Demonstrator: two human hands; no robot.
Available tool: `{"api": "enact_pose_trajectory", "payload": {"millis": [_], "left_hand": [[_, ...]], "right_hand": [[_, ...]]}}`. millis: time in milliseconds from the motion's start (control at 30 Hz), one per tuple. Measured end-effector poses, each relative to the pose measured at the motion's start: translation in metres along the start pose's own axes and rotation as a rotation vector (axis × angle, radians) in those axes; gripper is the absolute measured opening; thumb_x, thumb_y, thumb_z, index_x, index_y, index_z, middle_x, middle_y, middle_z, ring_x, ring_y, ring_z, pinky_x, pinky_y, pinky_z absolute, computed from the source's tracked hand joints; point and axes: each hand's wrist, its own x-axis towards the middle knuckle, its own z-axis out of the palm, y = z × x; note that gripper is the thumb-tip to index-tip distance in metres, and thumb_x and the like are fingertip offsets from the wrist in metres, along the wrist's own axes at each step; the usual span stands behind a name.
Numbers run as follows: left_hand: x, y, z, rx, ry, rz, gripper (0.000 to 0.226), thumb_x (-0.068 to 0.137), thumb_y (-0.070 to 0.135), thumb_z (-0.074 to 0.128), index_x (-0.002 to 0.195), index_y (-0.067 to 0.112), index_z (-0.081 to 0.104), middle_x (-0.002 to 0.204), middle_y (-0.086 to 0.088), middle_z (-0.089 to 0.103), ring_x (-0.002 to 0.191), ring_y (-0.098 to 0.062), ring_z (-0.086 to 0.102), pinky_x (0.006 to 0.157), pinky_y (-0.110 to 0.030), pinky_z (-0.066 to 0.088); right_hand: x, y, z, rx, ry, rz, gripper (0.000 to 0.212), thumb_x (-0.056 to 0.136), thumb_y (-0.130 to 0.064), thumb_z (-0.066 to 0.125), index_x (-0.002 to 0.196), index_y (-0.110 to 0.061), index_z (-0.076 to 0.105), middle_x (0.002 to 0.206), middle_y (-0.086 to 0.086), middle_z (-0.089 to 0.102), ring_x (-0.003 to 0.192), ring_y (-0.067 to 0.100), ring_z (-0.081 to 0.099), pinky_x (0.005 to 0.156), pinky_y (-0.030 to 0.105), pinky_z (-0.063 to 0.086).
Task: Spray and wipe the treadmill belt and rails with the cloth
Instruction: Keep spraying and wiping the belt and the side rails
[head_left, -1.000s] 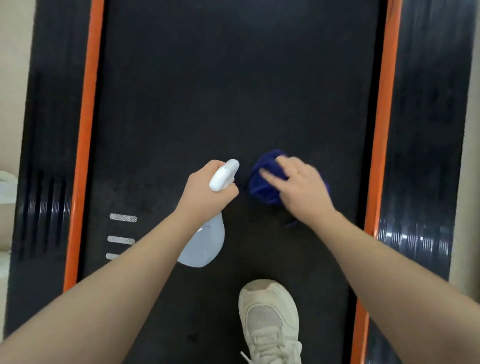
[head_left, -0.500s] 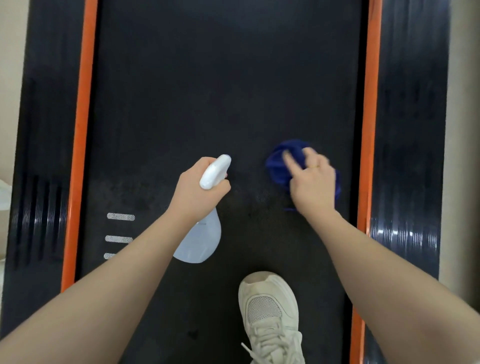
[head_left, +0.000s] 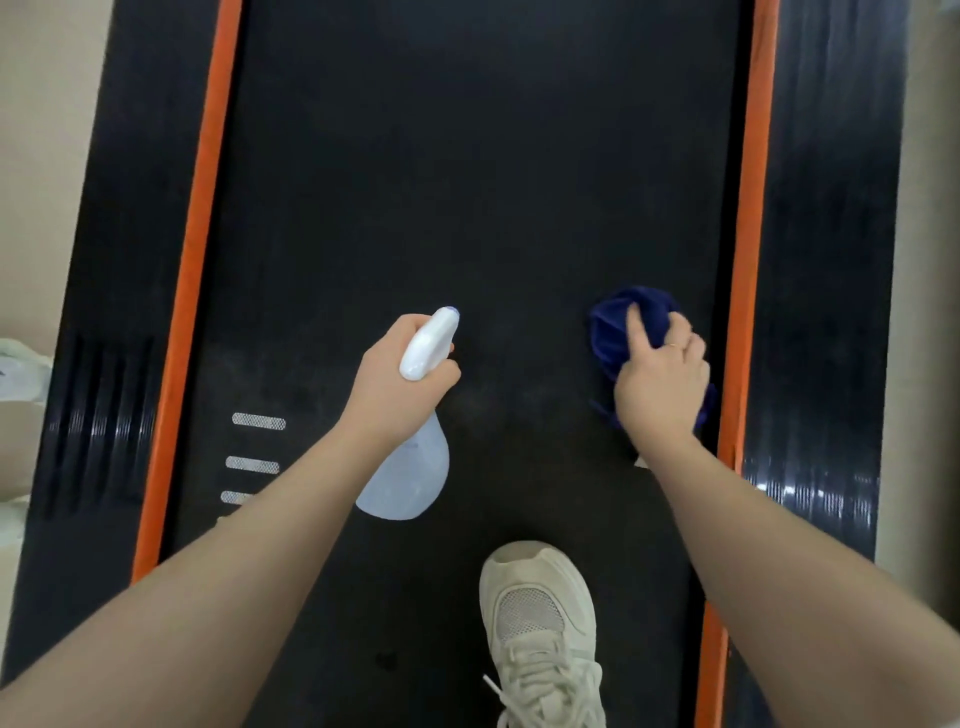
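While your right hand (head_left: 661, 387) presses the bunched blue cloth (head_left: 621, 325) on the belt (head_left: 467, 182) beside the right orange rail (head_left: 748, 234), push flat, overlapping strokes; your left hand (head_left: 400, 384) grips the spray bottle (head_left: 410, 467); aim it away.

Under me runs the black treadmill belt (head_left: 467, 182), edged by an orange strip (head_left: 200, 270) on the left and another on the right. Outside those lie glossy black side rails (head_left: 831, 260). On the belt sit my blue cloth (head_left: 615, 332), near the right edge, and my white sneaker (head_left: 540, 623) at the near end.
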Motion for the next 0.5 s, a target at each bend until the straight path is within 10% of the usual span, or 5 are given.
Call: {"api": "enact_pose_trajectory", "payload": {"millis": [133,400,500], "left_hand": [[-0.003,-0.002,0.000,-0.004,0.076,-0.015,0.032,0.084,0.011,0.058,0.115,0.019,0.054,0.105,0.005,0.059,0.091,-0.009,0.056,0.067,-0.017,0.041],[-0.021,-0.045,-0.036,0.036,0.071,-0.074,0.036,0.079,0.005,0.060,0.112,0.019,0.058,0.101,0.004,0.063,0.089,-0.009,0.056,0.068,-0.014,0.041],[-0.032,-0.064,-0.052,0.071,0.079,-0.112,0.036,0.081,0.002,0.058,0.113,0.019,0.058,0.101,0.009,0.060,0.092,-0.009,0.054,0.069,-0.011,0.036]], "right_hand": [[-0.019,-0.037,0.004,-0.028,-0.044,0.036,0.063,0.088,-0.008,0.044,0.146,-0.026,0.028,0.148,0.021,0.021,0.122,0.039,0.031,0.092,0.044,0.031],[-0.098,-0.113,0.031,-0.155,-0.442,-1.027,0.062,0.091,-0.014,0.046,0.148,-0.027,0.023,0.151,0.015,0.017,0.131,0.036,0.024,0.099,0.044,0.033],[-0.073,-0.082,0.027,-0.158,-0.243,-0.794,0.054,0.075,-0.016,0.042,0.125,-0.024,0.060,0.127,0.020,0.053,0.098,0.041,0.056,0.069,0.041,0.048]]}}
